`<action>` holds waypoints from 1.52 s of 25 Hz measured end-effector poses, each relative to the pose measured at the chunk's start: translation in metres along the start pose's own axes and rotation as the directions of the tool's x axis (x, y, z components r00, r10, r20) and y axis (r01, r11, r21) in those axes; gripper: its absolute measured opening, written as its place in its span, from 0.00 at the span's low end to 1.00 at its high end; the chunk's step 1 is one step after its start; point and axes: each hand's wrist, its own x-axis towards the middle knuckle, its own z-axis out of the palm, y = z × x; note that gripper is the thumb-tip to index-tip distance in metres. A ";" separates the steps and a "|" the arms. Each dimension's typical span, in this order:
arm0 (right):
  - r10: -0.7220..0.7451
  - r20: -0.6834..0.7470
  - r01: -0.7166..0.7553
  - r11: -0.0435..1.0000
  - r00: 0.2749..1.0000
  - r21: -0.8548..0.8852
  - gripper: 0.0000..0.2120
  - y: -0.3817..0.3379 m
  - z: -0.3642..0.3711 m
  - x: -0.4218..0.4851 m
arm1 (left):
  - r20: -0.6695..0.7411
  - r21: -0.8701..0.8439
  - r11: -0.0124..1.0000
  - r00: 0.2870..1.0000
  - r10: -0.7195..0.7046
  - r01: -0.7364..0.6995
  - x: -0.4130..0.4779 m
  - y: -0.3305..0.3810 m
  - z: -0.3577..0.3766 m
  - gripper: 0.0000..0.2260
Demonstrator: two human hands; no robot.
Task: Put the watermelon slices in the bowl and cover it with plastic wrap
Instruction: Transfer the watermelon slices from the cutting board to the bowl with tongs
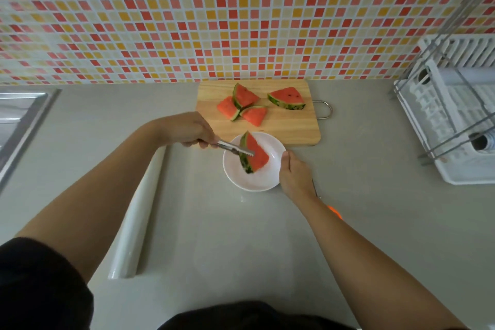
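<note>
Loading stage, entry one of five.

- Left hand [187, 130]: fingers curled round the handles of metal tongs [233, 150]; the tong tips are clamped on one watermelon slice [255, 154], rind toward the person's left.
- That slice: inside the outline of the white bowl [251, 182]; whether it already rests on the bowl floor cannot be told.
- Right hand [294, 177]: holds the bowl's right rim, thumb on the edge, steadying it.
- Remaining slices: four on the wooden cutting board [289, 126], three bunched at its left [245, 96], one apart at its right [288, 98].
- Plastic wrap roll [136, 222]: lies on the counter [375, 222] beside the left forearm, untouched, no film drawn out.

Judged status: early. Nothing else is in the bowl; four transfers appear left, and the covering step is not yet begun.
</note>
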 end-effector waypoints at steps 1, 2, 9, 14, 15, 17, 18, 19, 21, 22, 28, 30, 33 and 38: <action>-0.010 0.003 0.010 1.000 1.000 -0.005 0.14 0.000 0.000 0.001 | 0.000 0.118 0.993 1.000 -0.024 0.023 0.003 0.003 0.006 0.13; -0.018 0.004 0.018 1.000 1.000 -0.014 0.15 0.000 0.000 0.002 | 0.003 0.192 0.980 0.999 -0.046 0.044 0.007 0.007 0.011 0.13; -0.055 0.016 0.055 0.996 0.998 -0.066 0.17 -0.002 -0.002 0.002 | 0.037 0.470 0.866 0.977 -0.210 0.169 0.018 0.027 0.014 0.12; -0.069 0.004 0.069 0.994 0.998 -0.085 0.17 -0.002 -0.002 0.001 | 0.009 0.418 0.887 0.976 -0.218 0.194 0.005 0.034 -0.020 0.13; -0.069 0.002 0.069 0.994 0.998 -0.088 0.17 -0.003 -0.002 0.001 | -0.015 0.367 0.913 0.982 -0.186 0.179 0.005 0.035 -0.027 0.13; -0.072 -0.001 0.071 0.993 0.997 -0.095 0.17 -0.003 -0.003 0.001 | -0.101 0.257 0.957 0.988 -0.113 0.136 0.015 0.039 -0.031 0.13; -0.076 -0.002 0.076 0.993 0.997 -0.095 0.17 -0.003 -0.002 0.001 | -0.155 0.198 0.974 0.984 -0.084 0.115 0.023 0.041 -0.027 0.14; -0.080 -0.004 0.079 0.992 0.997 -0.094 0.17 -0.003 -0.002 0.001 | -0.203 0.124 0.987 0.977 -0.072 0.099 0.034 0.043 -0.021 0.15; -0.082 -0.013 0.081 0.992 0.997 -0.098 0.17 -0.002 -0.002 0.001 | -0.280 -0.037 0.995 0.955 -0.095 0.088 0.059 0.047 -0.004 0.16; -0.087 -0.017 0.085 0.991 0.996 -0.106 0.17 -0.002 -0.002 0.002 | -0.320 -0.064 0.994 0.942 -0.101 0.085 0.071 0.049 0.004 0.16; -0.079 -0.017 0.076 0.988 0.997 -0.135 0.16 -0.002 -0.001 0.003 | -0.434 0.518 0.849 0.825 0.362 -0.100 0.121 0.059 0.025 0.15; -0.053 -0.008 0.051 0.991 0.999 -0.127 0.16 -0.003 -0.002 0.004 | -0.411 0.592 0.801 0.820 0.398 -0.091 0.136 0.065 0.026 0.17; -0.023 0.013 0.025 0.993 1.000 -0.119 0.16 -0.003 -0.003 0.004 | -0.426 0.513 0.857 0.852 0.303 -0.048 0.152 0.073 0.022 0.16; -0.030 0.012 0.031 0.995 0.999 -0.097 0.15 -0.006 -0.004 0.003 | -0.251 0.711 0.697 0.894 0.370 -0.089 0.153 0.077 0.031 0.18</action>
